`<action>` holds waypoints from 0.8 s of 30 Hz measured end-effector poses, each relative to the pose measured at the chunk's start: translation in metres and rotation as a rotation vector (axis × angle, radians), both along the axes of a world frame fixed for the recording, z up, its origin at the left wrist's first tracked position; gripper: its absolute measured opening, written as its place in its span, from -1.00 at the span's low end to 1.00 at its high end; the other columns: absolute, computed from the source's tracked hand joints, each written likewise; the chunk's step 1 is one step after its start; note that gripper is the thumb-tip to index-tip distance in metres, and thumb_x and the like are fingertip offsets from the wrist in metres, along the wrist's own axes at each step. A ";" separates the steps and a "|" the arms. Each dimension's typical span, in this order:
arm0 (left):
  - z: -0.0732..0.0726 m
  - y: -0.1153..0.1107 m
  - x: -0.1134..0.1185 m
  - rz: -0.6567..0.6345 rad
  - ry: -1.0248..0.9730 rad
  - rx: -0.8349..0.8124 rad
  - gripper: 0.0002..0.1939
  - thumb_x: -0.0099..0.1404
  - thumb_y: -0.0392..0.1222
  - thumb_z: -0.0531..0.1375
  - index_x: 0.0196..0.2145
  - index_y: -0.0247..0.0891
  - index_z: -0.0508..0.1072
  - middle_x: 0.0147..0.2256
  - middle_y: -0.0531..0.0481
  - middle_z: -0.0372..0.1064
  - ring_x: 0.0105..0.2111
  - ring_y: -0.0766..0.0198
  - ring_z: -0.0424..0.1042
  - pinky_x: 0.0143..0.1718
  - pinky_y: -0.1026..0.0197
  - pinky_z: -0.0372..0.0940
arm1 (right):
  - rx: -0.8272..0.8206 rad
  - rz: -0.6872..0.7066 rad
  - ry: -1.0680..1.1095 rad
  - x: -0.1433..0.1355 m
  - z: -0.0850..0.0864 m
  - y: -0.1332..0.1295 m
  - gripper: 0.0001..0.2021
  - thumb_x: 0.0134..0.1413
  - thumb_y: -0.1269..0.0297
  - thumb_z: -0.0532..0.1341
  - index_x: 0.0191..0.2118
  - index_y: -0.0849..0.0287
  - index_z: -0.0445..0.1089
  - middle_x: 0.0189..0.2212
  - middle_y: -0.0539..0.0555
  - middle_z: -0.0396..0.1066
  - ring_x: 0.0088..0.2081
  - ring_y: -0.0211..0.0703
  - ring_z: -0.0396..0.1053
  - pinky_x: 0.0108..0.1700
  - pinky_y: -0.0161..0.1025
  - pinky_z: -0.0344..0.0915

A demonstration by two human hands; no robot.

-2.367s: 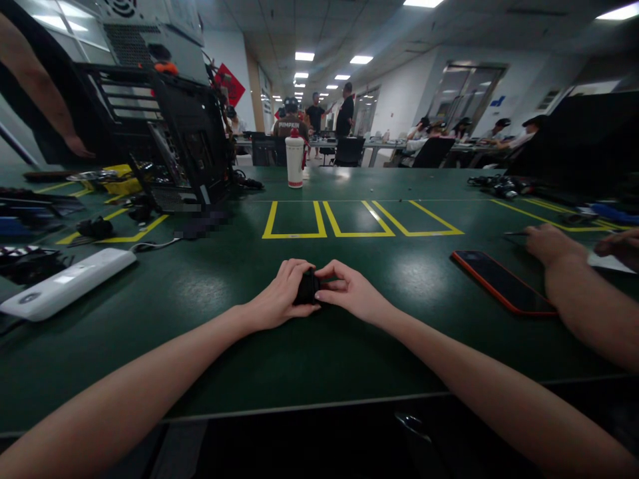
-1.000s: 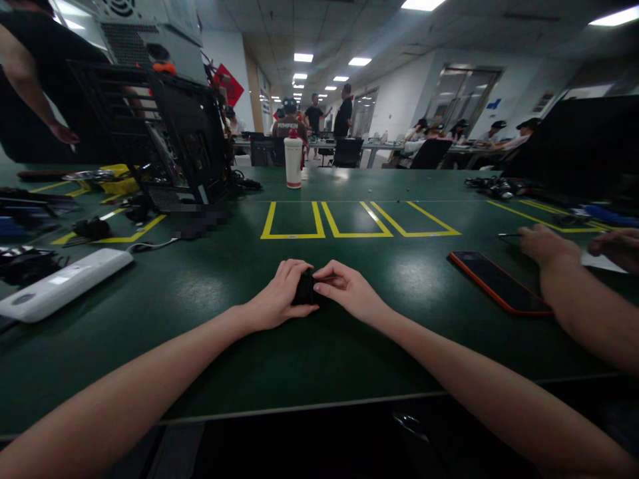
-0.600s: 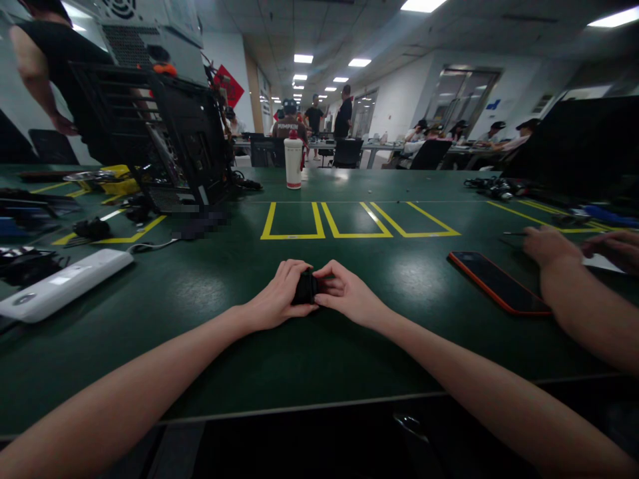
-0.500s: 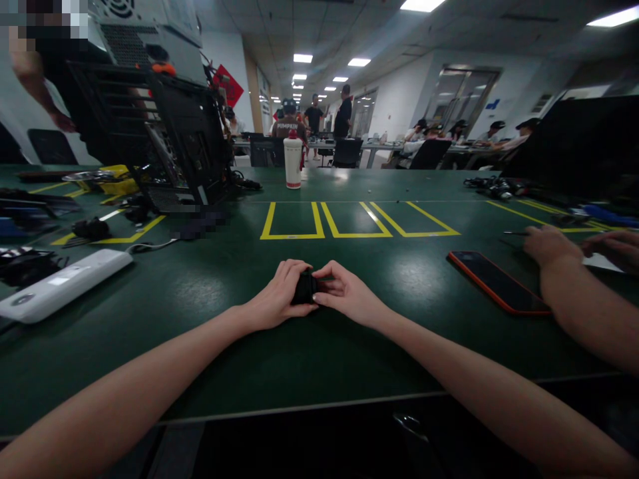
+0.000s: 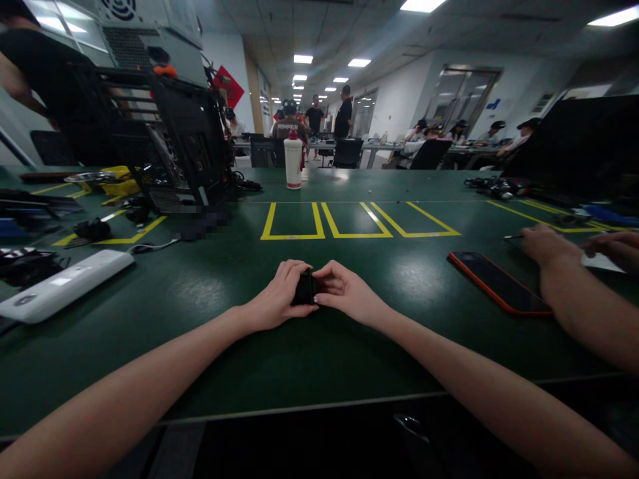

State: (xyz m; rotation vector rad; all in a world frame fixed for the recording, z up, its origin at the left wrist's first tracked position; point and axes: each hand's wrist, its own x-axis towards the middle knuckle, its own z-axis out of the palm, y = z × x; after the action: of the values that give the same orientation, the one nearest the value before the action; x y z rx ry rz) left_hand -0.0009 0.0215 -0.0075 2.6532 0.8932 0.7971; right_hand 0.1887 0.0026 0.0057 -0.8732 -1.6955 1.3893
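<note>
From here, the left hand (image 5: 278,297) holds a small black object (image 5: 304,289) near the middle of the tabletop (image 5: 319,362); the right hand (image 5: 352,294), fingers narrowed, touches its right side, its grip unclear. Handling looks unfinished; how much remains, I can't tell.

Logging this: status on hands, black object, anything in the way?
Left hand gripping small black object. Right hand touching its right edge. No obstruction seen; orange-edged smartphone apart, to the right.

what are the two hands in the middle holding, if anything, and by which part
A small black object. The left hand holds it around its left side. The right hand is at its right end; whether it grips is unclear.
</note>
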 end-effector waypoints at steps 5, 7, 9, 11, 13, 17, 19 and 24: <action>0.002 -0.001 0.001 0.001 0.000 -0.001 -0.40 0.11 -0.02 0.18 0.01 -0.26 0.02 -0.06 -0.18 0.05 -0.04 0.07 0.08 -0.02 -0.03 0.15 | 0.046 -0.028 -0.001 0.000 -0.002 0.003 -0.83 -0.06 0.35 0.21 -0.28 0.17 0.24 -0.28 0.01 0.32 -0.15 -0.18 0.37 -0.06 -0.10 0.30; 0.003 -0.001 0.001 0.000 0.002 -0.003 -0.40 0.11 -0.01 0.17 0.01 -0.25 0.02 -0.06 -0.18 0.05 -0.04 0.06 0.08 -0.02 -0.04 0.16 | 0.055 -0.045 -0.006 0.000 -0.002 0.005 -0.83 -0.05 0.34 0.21 -0.28 0.18 0.25 -0.29 0.01 0.32 -0.15 -0.18 0.37 -0.06 -0.11 0.30; 0.003 -0.002 0.001 -0.001 0.002 -0.004 -0.41 0.11 -0.01 0.17 0.01 -0.25 0.02 -0.05 -0.18 0.05 -0.05 0.07 0.09 -0.03 -0.04 0.16 | 0.038 -0.060 -0.015 0.000 -0.002 0.006 -0.77 -0.08 0.36 0.23 -0.24 0.18 0.25 -0.24 0.02 0.32 -0.12 -0.17 0.35 -0.04 -0.11 0.28; 0.003 -0.002 0.001 -0.002 -0.003 -0.007 -0.41 0.11 -0.02 0.18 0.01 -0.24 0.02 -0.05 -0.18 0.05 -0.05 0.06 0.09 -0.04 -0.05 0.16 | 0.006 -0.066 -0.039 0.000 -0.002 0.006 -0.71 -0.10 0.36 0.25 -0.19 0.19 0.24 -0.20 0.05 0.32 -0.10 -0.16 0.34 0.00 -0.08 0.26; 0.003 -0.002 0.001 -0.003 -0.012 -0.012 -0.41 0.10 -0.03 0.18 0.01 -0.23 0.03 -0.06 -0.17 0.06 -0.05 0.06 0.10 -0.05 -0.06 0.17 | -0.010 -0.051 -0.063 0.001 -0.001 0.005 -0.70 -0.11 0.37 0.25 -0.18 0.19 0.24 -0.19 0.07 0.33 -0.10 -0.17 0.34 0.01 -0.06 0.24; 0.003 -0.002 0.001 -0.006 -0.017 -0.011 -0.42 0.11 -0.05 0.18 0.02 -0.23 0.03 -0.06 -0.18 0.06 -0.05 0.05 0.10 -0.04 -0.07 0.16 | 0.005 0.008 -0.048 0.003 0.001 0.001 -0.69 -0.15 0.43 0.27 -0.21 0.16 0.23 -0.21 0.03 0.31 -0.13 -0.18 0.35 -0.04 -0.09 0.29; 0.003 -0.002 0.001 -0.007 -0.019 -0.011 -0.41 0.11 -0.05 0.18 0.02 -0.23 0.03 -0.05 -0.18 0.06 -0.04 0.05 0.10 -0.04 -0.08 0.16 | 0.006 0.020 -0.038 0.003 0.001 0.000 -0.68 -0.15 0.41 0.27 -0.21 0.15 0.23 -0.20 0.02 0.29 -0.13 -0.17 0.35 -0.06 -0.11 0.30; 0.002 -0.002 0.000 -0.005 -0.024 -0.008 -0.40 0.10 -0.02 0.18 0.02 -0.23 0.03 -0.05 -0.18 0.07 -0.04 0.05 0.10 -0.04 -0.07 0.17 | 0.052 -0.034 -0.025 0.001 -0.003 0.004 -0.83 -0.04 0.31 0.20 -0.27 0.17 0.26 -0.28 0.01 0.32 -0.19 -0.20 0.37 -0.09 -0.13 0.30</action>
State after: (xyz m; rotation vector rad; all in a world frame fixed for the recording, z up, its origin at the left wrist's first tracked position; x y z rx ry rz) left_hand -0.0005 0.0198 -0.0053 2.6321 0.8812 0.8203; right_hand 0.1892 0.0067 0.0027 -0.8897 -1.7208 1.3113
